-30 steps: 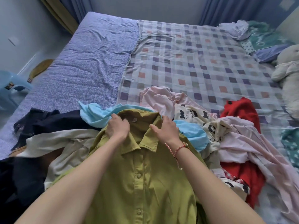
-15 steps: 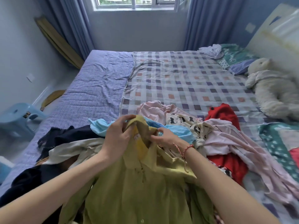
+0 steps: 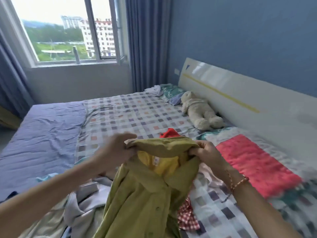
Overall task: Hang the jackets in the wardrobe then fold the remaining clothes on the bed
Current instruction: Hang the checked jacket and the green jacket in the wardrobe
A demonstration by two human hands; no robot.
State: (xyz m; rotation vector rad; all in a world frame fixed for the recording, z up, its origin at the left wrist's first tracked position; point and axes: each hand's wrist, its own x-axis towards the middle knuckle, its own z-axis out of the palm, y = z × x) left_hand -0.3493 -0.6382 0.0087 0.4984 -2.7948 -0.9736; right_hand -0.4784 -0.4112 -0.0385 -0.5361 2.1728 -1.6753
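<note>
I have the olive-green, thin woven button-front shirt-jacket (image 3: 145,194) lifted in the lower middle of the frame. Its collar is stretched between both hands, and its body hangs down over the heap of pale crumpled clothes (image 3: 82,203) at the lower left. My left hand (image 3: 116,150) is smeared by motion, but its fingers look curled round the left end of the collar. My right hand (image 3: 205,155) pinches the right end, thumb and fingers closed on a bunched fold. Neither hand has anything else in it.

I judge the cloth to be light and limp. It sags wherever it is unsupported, creases easily and is not slippery, and it should take a firm pinch without harm. A grip on the collar alone lets the shoulders droop, so for a hanger I would shift outward to the shoulder seams and keep the buttoned front facing me. I can see neither a hanger nor the wardrobe.

A bright red garment (image 3: 169,133) lies just behind the collar on the bed's checked sheet (image 3: 137,114). A red-and-white gingham cloth (image 3: 187,219) sits beside the hanging body at the lower right. A cream plush toy (image 3: 200,110) lies at the right middle.
</note>
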